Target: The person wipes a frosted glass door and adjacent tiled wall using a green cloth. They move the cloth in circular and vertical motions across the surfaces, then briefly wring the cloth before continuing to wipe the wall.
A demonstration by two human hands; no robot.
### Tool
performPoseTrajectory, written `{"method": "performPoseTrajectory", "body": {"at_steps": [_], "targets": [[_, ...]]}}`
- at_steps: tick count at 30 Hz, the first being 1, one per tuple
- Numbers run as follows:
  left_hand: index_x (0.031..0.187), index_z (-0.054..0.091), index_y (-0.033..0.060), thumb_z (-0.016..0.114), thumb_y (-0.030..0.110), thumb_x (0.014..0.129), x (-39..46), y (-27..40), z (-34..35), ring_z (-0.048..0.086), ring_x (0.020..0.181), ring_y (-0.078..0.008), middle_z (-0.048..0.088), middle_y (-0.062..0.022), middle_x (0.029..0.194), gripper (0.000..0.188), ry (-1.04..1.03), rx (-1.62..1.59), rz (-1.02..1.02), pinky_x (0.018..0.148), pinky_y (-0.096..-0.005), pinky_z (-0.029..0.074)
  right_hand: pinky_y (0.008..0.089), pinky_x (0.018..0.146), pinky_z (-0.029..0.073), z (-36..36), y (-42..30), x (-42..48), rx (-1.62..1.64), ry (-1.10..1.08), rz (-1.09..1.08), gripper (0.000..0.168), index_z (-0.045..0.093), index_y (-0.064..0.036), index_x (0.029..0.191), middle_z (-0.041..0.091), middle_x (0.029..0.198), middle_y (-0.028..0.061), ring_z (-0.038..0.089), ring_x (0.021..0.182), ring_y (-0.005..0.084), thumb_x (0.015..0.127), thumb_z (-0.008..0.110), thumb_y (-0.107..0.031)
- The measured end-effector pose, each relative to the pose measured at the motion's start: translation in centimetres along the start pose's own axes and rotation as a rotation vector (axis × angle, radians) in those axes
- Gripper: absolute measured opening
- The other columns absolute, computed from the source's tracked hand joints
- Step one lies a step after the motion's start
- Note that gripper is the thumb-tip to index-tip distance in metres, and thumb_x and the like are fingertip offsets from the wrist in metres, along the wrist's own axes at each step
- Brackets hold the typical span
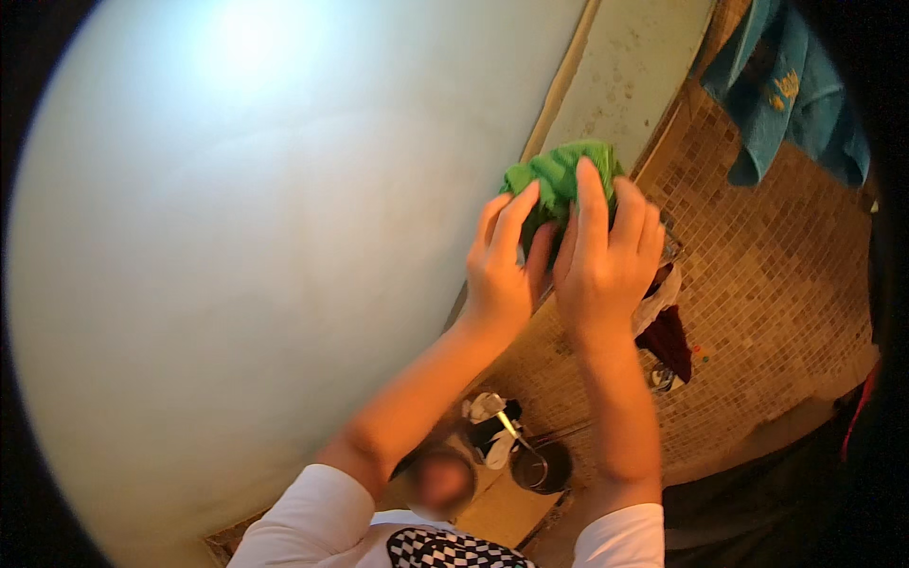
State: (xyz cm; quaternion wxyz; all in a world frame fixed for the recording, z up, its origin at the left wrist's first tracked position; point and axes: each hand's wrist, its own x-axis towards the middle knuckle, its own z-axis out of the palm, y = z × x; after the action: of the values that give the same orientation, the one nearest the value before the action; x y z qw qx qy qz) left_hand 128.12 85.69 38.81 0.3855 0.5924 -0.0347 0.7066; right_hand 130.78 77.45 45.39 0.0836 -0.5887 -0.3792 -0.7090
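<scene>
Both my arms reach up over the middle of the head view. A crumpled green cloth [564, 174] is held between my left hand [504, 259] and my right hand [607, 248]. The fingers of both hands curve around its lower part, with the thumbs near each other below it. Behind the cloth runs the brownish edge strip [561, 78] of a large pale, smooth panel or wall [248, 248], which fills the left side. What the fingertips touch behind the cloth is hidden.
A blue towel [774, 92] hangs at the upper right before a small-tiled brown wall [767, 263]. Dark red cloth [667, 341] lies right of my right forearm. Lower down are a dark bucket [541, 467] with a handled tool in it and some black and white items [497, 433].
</scene>
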Motion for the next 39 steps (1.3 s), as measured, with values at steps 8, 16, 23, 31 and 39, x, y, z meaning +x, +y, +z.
{"method": "performPoseTrajectory", "body": {"at_steps": [8,16,23,31,39], "targets": [[0.115,0.056,-0.0002,0.068,-0.007,0.075,-12.8,-4.1,-4.4,0.058,0.077,-0.0266,0.053,-0.0161,0.102,0.043,-0.092,0.012,-0.188,0.063,-0.0306,0.05,0.0327,0.059,0.039,-1.9,-4.1,-9.3,0.106,-0.33,-0.158,0.031,0.064,-0.005,0.109,0.058,0.097,0.0135,0.053,0.076,0.0227,0.079,0.056,-0.009],[0.116,0.055,-0.0002,0.069,-0.006,0.076,-4.6,-1.7,-1.8,0.058,0.078,-0.0259,0.05,-0.0146,0.102,0.043,-0.063,-0.071,-0.042,0.064,-0.0306,0.049,0.0325,0.058,0.041,-0.4,0.2,-3.0,0.099,-0.141,-0.198,0.029,0.066,-0.01,0.109,0.059,0.099,0.0123,0.052,0.072,0.0229,0.081,0.059,-0.011],[0.116,0.055,0.0014,0.067,-0.009,0.075,3.1,0.8,2.6,0.054,0.071,-0.0217,0.051,-0.0126,0.093,0.043,0.077,-0.196,0.016,0.059,-0.0283,0.046,0.0337,0.064,0.041,1.0,2.8,4.2,-0.023,0.031,-0.135,0.032,0.065,-0.009,0.107,0.058,0.099,0.01,0.053,0.077,0.0241,0.075,0.062,-0.004],[0.115,0.055,0.0015,0.065,-0.01,0.075,-6.7,-3.1,-2.6,0.059,0.078,-0.0253,0.053,-0.0147,0.1,0.043,-0.029,-0.108,-0.11,0.063,-0.0299,0.051,0.0311,0.056,0.035,-0.7,-1.7,-4.0,0.061,-0.203,-0.224,0.031,0.065,-0.002,0.108,0.059,0.098,0.0108,0.052,0.07,0.0201,0.079,0.056,-0.011],[0.111,0.05,0.002,0.06,-0.012,0.077,-21.5,-8.0,-8.5,0.056,0.085,-0.0268,0.051,-0.0155,0.102,0.038,-0.134,-0.04,-0.332,0.072,-0.0324,0.048,0.0303,0.055,0.035,-2.6,-9.1,-16.8,0.256,-0.466,-0.156,0.033,0.063,0.0,0.109,0.056,0.094,0.0119,0.049,0.066,0.0187,0.077,0.056,-0.009]]}}
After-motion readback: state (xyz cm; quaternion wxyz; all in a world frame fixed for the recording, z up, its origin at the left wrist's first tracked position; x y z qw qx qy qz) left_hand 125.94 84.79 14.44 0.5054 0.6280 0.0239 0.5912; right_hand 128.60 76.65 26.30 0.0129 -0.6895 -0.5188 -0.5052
